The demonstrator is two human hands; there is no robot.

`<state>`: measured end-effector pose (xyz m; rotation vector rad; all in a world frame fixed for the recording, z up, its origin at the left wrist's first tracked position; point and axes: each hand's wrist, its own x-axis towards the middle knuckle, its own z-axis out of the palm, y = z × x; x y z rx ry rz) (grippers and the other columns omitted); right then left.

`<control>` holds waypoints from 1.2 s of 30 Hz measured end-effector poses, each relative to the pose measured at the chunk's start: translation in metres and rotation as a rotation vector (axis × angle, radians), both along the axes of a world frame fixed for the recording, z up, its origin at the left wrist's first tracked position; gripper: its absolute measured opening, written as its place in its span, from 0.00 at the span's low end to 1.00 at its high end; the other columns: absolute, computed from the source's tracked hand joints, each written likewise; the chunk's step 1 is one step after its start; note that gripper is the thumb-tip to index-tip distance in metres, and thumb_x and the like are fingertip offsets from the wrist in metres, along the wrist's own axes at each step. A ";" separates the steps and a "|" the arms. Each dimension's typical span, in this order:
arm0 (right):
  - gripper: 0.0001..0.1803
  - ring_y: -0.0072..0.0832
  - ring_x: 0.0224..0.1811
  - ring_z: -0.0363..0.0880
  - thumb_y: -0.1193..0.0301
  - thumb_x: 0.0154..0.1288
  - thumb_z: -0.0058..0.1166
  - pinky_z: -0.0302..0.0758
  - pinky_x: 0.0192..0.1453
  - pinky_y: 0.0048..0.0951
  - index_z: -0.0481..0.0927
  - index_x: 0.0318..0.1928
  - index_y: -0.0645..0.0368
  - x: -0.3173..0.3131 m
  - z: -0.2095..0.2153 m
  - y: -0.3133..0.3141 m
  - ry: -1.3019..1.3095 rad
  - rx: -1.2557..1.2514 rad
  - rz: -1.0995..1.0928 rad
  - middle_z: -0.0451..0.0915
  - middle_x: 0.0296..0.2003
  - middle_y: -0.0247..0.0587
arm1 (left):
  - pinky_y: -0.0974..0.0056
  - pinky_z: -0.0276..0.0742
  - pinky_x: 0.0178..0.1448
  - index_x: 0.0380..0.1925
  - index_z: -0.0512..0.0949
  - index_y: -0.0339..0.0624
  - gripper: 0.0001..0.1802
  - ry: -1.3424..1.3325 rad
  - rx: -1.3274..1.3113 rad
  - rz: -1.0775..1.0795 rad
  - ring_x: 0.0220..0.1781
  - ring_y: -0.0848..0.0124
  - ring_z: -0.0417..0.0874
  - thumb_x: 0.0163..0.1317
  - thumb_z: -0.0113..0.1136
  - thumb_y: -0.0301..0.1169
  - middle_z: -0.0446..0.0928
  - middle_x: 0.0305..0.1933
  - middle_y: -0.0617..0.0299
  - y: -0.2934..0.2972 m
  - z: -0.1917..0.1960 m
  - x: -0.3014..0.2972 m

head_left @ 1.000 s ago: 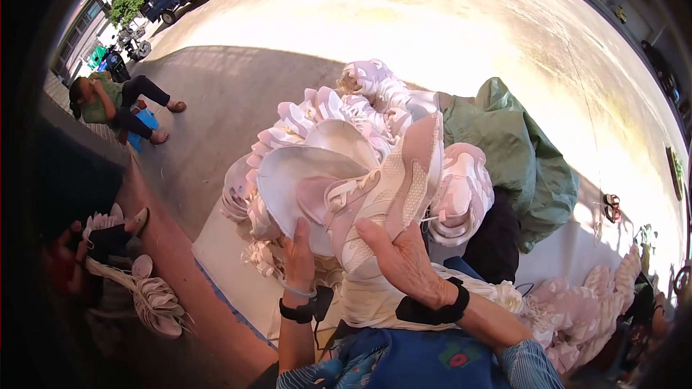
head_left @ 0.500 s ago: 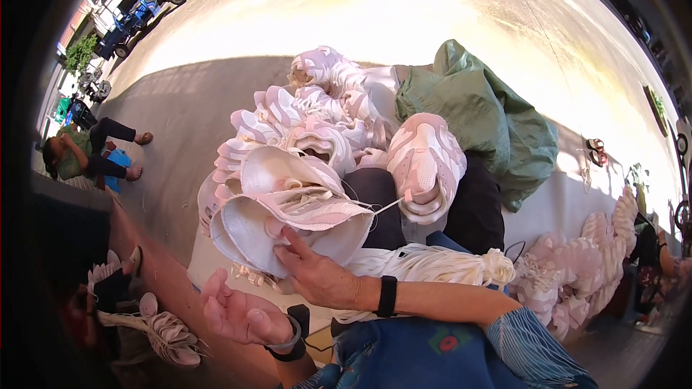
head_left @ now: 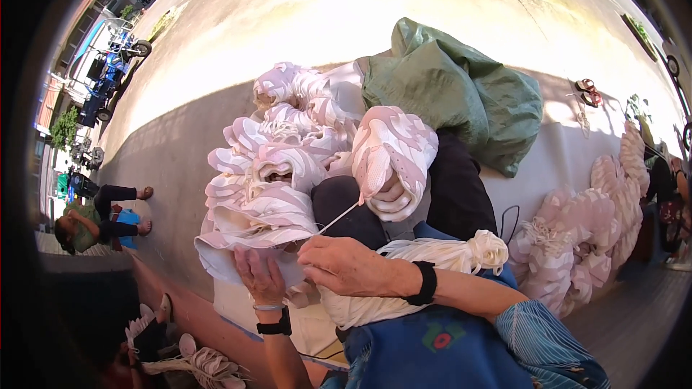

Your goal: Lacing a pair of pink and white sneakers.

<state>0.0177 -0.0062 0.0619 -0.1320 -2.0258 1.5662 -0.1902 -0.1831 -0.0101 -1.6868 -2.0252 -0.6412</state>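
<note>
The left hand [head_left: 261, 276] cups the underside of a pink-and-white shoe upper [head_left: 252, 227] from below, fingers spread against it, while the right hand [head_left: 346, 265] just beside it pinches a white lace [head_left: 339, 217] that runs taut up to another upper [head_left: 393, 158]. A bundle of white laces [head_left: 432, 263] lies under the right forearm. Farther off, the pile of uppers [head_left: 303, 119] leans against a green sack [head_left: 454, 90]; its contents are hidden.

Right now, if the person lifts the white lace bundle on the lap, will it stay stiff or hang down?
The white lace bundle would probably hang limp, since it is many thin strands tied only at one end. It looks light for its size. Loose strands may slip apart near the right hand.
</note>
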 end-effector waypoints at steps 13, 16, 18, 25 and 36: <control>0.20 0.50 0.57 0.70 0.72 0.55 0.61 0.67 0.63 0.43 0.76 0.48 0.65 0.052 -0.059 0.081 -0.268 0.286 -0.701 0.71 0.53 0.52 | 0.59 0.72 0.62 0.54 0.74 0.31 0.15 -0.633 0.037 -0.174 0.56 0.60 0.78 0.70 0.48 0.26 0.77 0.54 0.47 0.126 0.094 0.115; 0.27 0.51 0.59 0.69 0.69 0.52 0.64 0.66 0.64 0.45 0.73 0.54 0.64 0.061 -0.057 0.080 -0.360 0.248 -0.844 0.70 0.55 0.54 | 0.60 0.74 0.59 0.55 0.72 0.30 0.16 -0.610 -0.230 -0.161 0.52 0.60 0.81 0.70 0.50 0.27 0.80 0.50 0.48 0.190 0.063 0.126; 0.31 0.52 0.60 0.68 0.68 0.51 0.65 0.66 0.64 0.46 0.72 0.56 0.63 0.067 -0.064 0.084 -0.372 0.184 -0.832 0.70 0.56 0.54 | 0.57 0.75 0.58 0.55 0.72 0.30 0.17 -0.558 -0.339 -0.145 0.52 0.55 0.82 0.70 0.49 0.29 0.80 0.49 0.44 0.218 0.032 0.116; 0.36 0.54 0.63 0.66 0.71 0.47 0.66 0.65 0.64 0.49 0.70 0.60 0.59 0.071 -0.073 0.083 -0.439 0.087 -0.827 0.66 0.60 0.56 | 0.44 0.74 0.54 0.54 0.73 0.36 0.21 -0.312 -0.933 -0.021 0.50 0.37 0.79 0.69 0.44 0.38 0.79 0.44 0.32 0.273 0.023 0.092; 0.33 0.56 0.63 0.66 0.74 0.51 0.58 0.70 0.60 0.49 0.69 0.61 0.60 0.076 -0.083 0.090 -0.529 0.013 -0.875 0.65 0.60 0.59 | 0.51 0.79 0.51 0.57 0.73 0.35 0.25 -0.786 -1.170 0.126 0.43 0.47 0.85 0.62 0.51 0.36 0.82 0.40 0.38 0.287 0.026 0.084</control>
